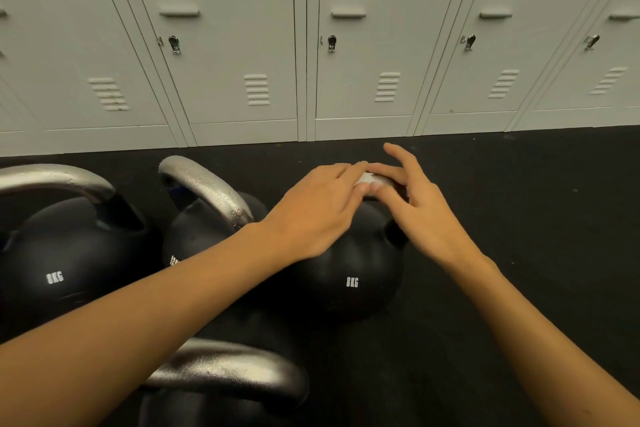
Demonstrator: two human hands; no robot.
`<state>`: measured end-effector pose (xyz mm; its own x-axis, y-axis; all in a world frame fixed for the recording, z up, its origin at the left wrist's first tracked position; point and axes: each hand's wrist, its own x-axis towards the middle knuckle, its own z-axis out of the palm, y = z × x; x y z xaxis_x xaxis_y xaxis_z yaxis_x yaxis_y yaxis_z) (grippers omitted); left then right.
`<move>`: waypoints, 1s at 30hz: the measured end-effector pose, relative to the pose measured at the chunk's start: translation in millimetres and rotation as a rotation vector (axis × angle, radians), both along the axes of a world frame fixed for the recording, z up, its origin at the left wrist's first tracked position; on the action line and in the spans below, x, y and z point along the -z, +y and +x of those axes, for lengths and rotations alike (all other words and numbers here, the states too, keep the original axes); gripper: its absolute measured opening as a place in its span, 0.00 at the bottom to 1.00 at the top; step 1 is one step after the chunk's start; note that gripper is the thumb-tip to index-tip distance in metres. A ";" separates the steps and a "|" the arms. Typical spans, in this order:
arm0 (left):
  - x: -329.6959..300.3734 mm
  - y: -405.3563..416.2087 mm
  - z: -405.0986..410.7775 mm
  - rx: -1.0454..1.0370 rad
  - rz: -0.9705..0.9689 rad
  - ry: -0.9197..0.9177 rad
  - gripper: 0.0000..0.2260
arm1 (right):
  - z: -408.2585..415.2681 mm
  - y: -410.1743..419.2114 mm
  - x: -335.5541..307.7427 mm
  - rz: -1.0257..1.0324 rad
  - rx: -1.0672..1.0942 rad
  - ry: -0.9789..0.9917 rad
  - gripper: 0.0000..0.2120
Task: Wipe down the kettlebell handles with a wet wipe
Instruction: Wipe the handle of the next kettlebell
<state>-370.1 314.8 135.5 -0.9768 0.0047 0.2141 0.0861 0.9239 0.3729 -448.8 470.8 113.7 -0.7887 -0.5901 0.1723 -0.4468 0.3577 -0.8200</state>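
A black kettlebell marked 8KG (351, 282) stands on the floor at centre right. Both my hands are over its handle, which they almost wholly hide. A small white wet wipe (369, 179) shows between the fingertips, lying on top of the handle. My left hand (322, 208) reaches in from the left, with its fingers over the wipe and its thumb under it. My right hand (415, 204) comes from the right and pinches the wipe between index finger and thumb. Its other fingers are spread and lifted.
Three more black kettlebells with silver handles stand to the left: another 8KG one (55, 253), one behind my left forearm (207, 191), and one nearest me (228, 371). A row of grey lockers (311, 45) lines the far side of the black rubber floor (519, 201).
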 end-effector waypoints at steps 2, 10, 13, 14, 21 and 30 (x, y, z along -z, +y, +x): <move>0.9 -8.4 -0.6 -0.043 -0.039 -0.039 0.20 | 2.4 0.2 -0.3 -0.048 0.041 -0.038 0.22; -11.5 -53.8 10.3 -0.137 0.025 -0.341 0.18 | 1.9 -2.4 0.4 -0.014 0.083 -0.039 0.17; 5.0 -57.9 15.0 -0.212 0.359 -0.451 0.24 | 5.1 -3.3 -1.5 -0.039 0.086 -0.021 0.17; 10.1 -57.4 14.2 -0.260 0.519 -0.464 0.27 | 5.8 -3.8 -1.7 -0.046 0.087 -0.021 0.17; 10.9 -23.6 -10.6 -0.613 1.253 -0.531 0.30 | 6.4 -4.1 -1.0 -0.062 0.090 -0.031 0.17; 9.1 -23.2 -10.2 -0.737 1.341 -0.472 0.30 | 6.5 -4.8 5.2 -0.079 0.090 0.033 0.14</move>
<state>-380.3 291.6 126.4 -0.6574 -0.4094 -0.6326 -0.5623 -0.2923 0.7735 -442.3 466.0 108.5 -0.8308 -0.5008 0.2427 -0.4434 0.3322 -0.8325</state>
